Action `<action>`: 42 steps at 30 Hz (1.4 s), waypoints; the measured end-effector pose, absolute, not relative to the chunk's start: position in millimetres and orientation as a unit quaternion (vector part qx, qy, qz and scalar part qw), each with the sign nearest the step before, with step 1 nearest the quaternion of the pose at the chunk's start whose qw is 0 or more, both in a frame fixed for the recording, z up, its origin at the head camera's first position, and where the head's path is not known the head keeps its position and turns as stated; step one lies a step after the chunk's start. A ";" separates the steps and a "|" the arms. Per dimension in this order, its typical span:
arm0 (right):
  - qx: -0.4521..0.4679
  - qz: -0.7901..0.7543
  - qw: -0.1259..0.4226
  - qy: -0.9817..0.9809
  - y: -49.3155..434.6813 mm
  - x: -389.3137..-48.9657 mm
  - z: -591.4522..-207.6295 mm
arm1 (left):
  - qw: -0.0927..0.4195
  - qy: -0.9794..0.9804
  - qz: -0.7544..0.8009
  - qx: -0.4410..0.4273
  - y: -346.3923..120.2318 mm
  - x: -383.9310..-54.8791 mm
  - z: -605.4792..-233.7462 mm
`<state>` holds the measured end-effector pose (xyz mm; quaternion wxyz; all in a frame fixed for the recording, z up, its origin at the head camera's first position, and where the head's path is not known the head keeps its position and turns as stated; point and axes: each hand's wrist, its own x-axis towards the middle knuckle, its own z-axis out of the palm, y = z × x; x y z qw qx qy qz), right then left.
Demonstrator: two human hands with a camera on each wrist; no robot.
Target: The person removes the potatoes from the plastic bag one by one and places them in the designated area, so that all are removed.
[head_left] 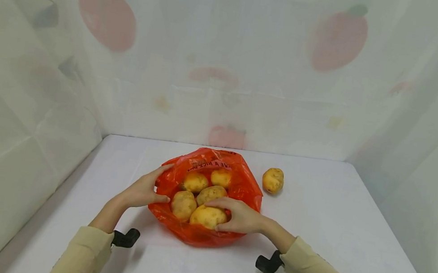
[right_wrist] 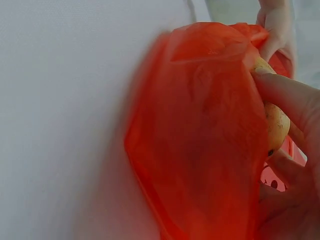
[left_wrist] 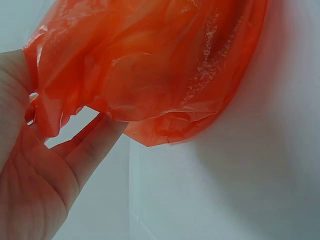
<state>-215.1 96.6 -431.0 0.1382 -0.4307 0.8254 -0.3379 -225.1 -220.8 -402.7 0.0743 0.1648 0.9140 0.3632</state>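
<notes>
A red plastic bag (head_left: 199, 238) stands with its mouth wide, and several yellow potatoes lie inside it. At the bag's left rim is my left hand (head_left: 141, 191), thumb and fingers holding the film; in the left wrist view, part of the bag (left_wrist: 155, 75) passes between them. My right hand (head_left: 242, 218) reaches over the right rim and grips the front potato (head_left: 207, 217) between thumb and fingers. The right wrist view shows this potato (right_wrist: 276, 127) partly behind the bag's side. Another potato (head_left: 273, 181) lies outside, right of the bag.
The bag stands on a white table (head_left: 333, 239), around the middle. White curtains (head_left: 275, 71) with faded fruit prints hang behind and at both sides. A black angled piece sits at the left wrist (head_left: 126, 237) and another at the right wrist (head_left: 269, 264).
</notes>
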 end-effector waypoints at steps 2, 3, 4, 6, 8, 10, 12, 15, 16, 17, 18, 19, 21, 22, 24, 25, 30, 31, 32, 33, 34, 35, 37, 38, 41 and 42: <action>-0.427 -0.342 0.139 0.825 98.1 -215.4 -429.4 | 0.072 0.915 0.360 0.166 -221.1 -225.2 -402.8; -0.426 -0.344 0.140 0.825 98.6 -215.5 -428.6 | 0.070 0.916 0.358 0.167 -221.3 -225.3 -402.8; -0.425 -0.346 0.140 0.825 99.2 -215.5 -427.7 | 0.069 0.916 0.357 0.168 -221.4 -225.4 -402.9; -0.426 -0.345 0.136 0.826 100.8 -216.1 -427.3 | 0.068 0.917 0.355 0.169 -221.6 -225.7 -403.1; -0.426 -0.346 0.130 0.826 102.4 -216.8 -426.8 | 0.068 0.917 0.354 0.170 -221.8 -225.9 -403.2; -0.424 -0.348 0.124 0.827 104.5 -217.7 -426.8 | 0.068 0.917 0.355 0.171 -221.8 -226.0 -403.4; -0.421 -0.352 0.121 0.827 106.5 -218.4 -426.0 | 0.069 0.916 0.356 0.171 -221.9 -226.1 -403.5; -0.417 -0.357 0.116 0.828 110.1 -219.6 -425.2 | 0.071 0.915 0.358 0.170 -222.0 -226.0 -403.6; -0.416 -0.358 0.113 0.828 111.2 -219.8 -424.6 | 0.072 0.915 0.359 0.170 -222.0 -225.9 -403.6; -0.414 -0.359 0.111 0.829 112.4 -220.0 -424.1 | 0.072 0.915 0.359 0.170 -222.0 -225.8 -403.6; -0.412 -0.361 0.108 0.830 113.6 -220.3 -423.6 | 0.072 0.915 0.359 0.170 -222.0 -225.8 -403.6; -0.410 -0.362 0.105 0.831 114.9 -220.6 -423.2 | 0.071 0.915 0.359 0.169 -221.9 -225.7 -403.6; -0.405 -0.367 0.100 0.832 117.4 -221.1 -421.8 | 0.070 0.915 0.358 0.170 -221.9 -225.6 -403.5; -0.403 -0.370 0.097 0.831 118.5 -221.3 -421.3 | 0.070 0.915 0.358 0.170 -221.9 -225.6 -403.5; -0.398 -0.378 0.095 0.830 121.1 -221.4 -419.8 | 0.069 0.916 0.357 0.171 -221.8 -225.6 -403.3; -0.396 -0.382 0.093 0.830 122.4 -221.4 -419.0 | 0.068 0.916 0.356 0.171 -221.8 -225.6 -403.3; -0.387 -0.394 0.073 0.830 130.0 -221.2 -415.4 | 0.067 0.917 0.355 0.170 -221.8 -225.6 -402.9; -0.385 -0.395 0.069 0.831 131.6 -221.0 -414.3 | 0.069 0.917 0.355 0.170 -221.7 -225.6 -402.8; -0.383 -0.397 0.063 0.832 133.3 -221.1 -413.7 | 0.069 0.917 0.355 0.169 -221.5 -225.5 -402.7; -0.382 -0.399 0.058 0.832 135.0 -220.9 -412.5 | 0.070 0.917 0.355 0.168 -221.5 -225.4 -402.6; -0.379 -0.401 0.054 0.832 136.8 -220.5 -411.2 | 0.069 0.917 0.355 0.169 -221.4 -225.4 -402.4; -0.376 -0.405 0.052 0.832 138.7 -219.7 -409.5 | 0.069 0.917 0.355 0.169 -221.4 -225.3 -402.3; -0.371 -0.412 0.045 0.831 142.0 -219.1 -407.6 | 0.068 0.917 0.355 0.172 -221.4 -225.2 -402.0; -0.368 -0.416 0.042 0.831 143.6 -219.3 -407.4 | 0.066 0.917 0.354 0.173 -221.4 -225.2 -401.9; -0.353 -0.429 0.040 0.830 148.1 -219.1 -406.4 | 0.064 0.916 0.354 0.176 -221.6 -225.1 -401.4; -0.348 -0.432 0.040 0.831 149.4 -219.4 -406.6 | 0.064 0.916 0.354 0.177 -221.6 -225.1 -401.3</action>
